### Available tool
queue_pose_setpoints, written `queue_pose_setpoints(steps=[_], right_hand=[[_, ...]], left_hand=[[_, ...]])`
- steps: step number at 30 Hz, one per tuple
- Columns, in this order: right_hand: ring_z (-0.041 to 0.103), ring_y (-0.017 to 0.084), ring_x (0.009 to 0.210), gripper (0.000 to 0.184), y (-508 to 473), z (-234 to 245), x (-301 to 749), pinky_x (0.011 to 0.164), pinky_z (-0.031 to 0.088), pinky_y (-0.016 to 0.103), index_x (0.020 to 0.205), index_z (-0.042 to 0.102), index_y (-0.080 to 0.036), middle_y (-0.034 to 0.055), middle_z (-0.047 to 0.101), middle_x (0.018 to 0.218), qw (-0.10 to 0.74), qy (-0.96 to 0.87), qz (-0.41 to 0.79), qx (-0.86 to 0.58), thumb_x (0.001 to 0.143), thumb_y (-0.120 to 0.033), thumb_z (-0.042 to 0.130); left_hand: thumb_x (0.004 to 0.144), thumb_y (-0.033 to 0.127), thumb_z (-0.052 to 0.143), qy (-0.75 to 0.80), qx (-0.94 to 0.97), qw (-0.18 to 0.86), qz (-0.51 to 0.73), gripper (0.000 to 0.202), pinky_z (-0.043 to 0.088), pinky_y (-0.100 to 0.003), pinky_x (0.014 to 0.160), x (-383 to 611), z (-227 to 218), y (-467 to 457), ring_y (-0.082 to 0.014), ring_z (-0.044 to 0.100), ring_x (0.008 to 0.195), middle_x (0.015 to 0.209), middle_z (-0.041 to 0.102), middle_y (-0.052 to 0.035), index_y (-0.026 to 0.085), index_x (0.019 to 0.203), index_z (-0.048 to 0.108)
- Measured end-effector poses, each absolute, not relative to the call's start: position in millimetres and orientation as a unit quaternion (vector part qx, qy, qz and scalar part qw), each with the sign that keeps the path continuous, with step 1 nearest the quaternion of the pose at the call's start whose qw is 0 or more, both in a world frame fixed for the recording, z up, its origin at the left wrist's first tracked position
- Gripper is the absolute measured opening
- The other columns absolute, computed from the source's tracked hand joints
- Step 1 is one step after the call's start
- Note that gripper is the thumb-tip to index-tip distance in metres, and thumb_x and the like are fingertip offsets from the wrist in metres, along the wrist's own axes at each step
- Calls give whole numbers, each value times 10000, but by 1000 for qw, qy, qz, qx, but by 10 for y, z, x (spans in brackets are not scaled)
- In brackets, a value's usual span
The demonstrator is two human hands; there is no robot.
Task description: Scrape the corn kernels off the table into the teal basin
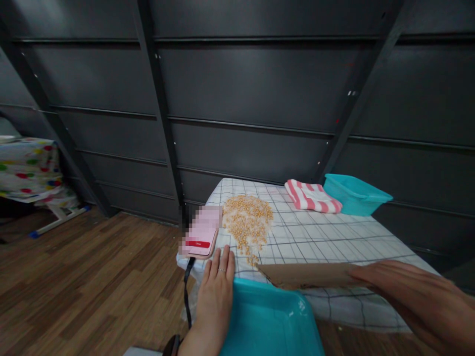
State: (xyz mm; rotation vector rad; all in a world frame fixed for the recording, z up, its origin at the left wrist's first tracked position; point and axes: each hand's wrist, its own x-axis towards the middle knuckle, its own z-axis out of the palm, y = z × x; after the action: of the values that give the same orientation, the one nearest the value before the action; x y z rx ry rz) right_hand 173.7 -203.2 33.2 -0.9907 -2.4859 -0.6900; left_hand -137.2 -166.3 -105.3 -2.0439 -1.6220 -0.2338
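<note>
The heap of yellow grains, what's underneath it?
A white checked cloth lies under the grains. The tabletop beneath is covered by that cloth, so it cannot be seen.

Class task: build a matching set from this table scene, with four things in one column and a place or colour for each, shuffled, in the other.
Column one
1 kernels
2 striped cloth
3 cardboard
4 phone

Column two
A held in the right hand
B pink, at the left edge of the tablecloth
C folded beside the far tub
D yellow heap, loose on the tablecloth

Pairs: 1-D, 2-C, 3-A, 4-B
</note>
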Motion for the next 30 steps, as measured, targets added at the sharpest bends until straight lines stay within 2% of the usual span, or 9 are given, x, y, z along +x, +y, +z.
queue_pose_setpoints(steps=[3, 11, 18, 24, 30], right_hand=[[675, 159, 722, 492, -2038, 311, 1771, 661, 568, 249, 984, 653, -281, -4, 714, 821, 186, -884, -250, -349, 702, -38, 331], [670, 150, 681, 502, -2077, 379, 1751, 656, 557, 223, 1001, 631, -288, -7, 705, 784, 170, -888, -264, -336, 696, -32, 325], [675, 149, 721, 425, -2047, 371, 1746, 648, 563, 230, 1009, 610, -289, -15, 711, 827, 197, -878, -251, -358, 762, -69, 343], [676, 165, 724, 508, -2063, 319, 1787, 675, 568, 256, 1029, 635, -302, -15, 716, 843, 173, -885, -246, -356, 683, -49, 362], [674, 161, 694, 515, -2083, 348, 1763, 663, 567, 244, 1017, 637, -308, -11, 714, 823, 174, -884, -261, -348, 702, -41, 330]], left_hand=[[761, -59, 247, -601, -754, 247, -96, 629, 468, -356, 960, -1368, -1050, -1663, -179, 478, 1229, 1328, 534, -54, 229, 1281, 453], [745, -70, 251, -600, -753, 256, -87, 621, 480, -333, 939, -1357, -1025, -1666, -183, 510, 1198, 1304, 558, -55, 195, 1235, 524], [785, 17, 326, -602, -759, 229, -93, 553, 450, -360, 970, -1368, -1082, -1662, -198, 469, 1241, 1345, 525, -69, 202, 1283, 480], [787, 20, 303, -604, -760, 222, -96, 573, 439, -376, 981, -1377, -1103, -1660, -197, 446, 1261, 1357, 516, -71, 210, 1309, 444], [773, -14, 261, -603, -758, 227, -102, 614, 436, -362, 981, -1381, -1107, -1659, -184, 447, 1258, 1350, 524, -61, 221, 1319, 417]])
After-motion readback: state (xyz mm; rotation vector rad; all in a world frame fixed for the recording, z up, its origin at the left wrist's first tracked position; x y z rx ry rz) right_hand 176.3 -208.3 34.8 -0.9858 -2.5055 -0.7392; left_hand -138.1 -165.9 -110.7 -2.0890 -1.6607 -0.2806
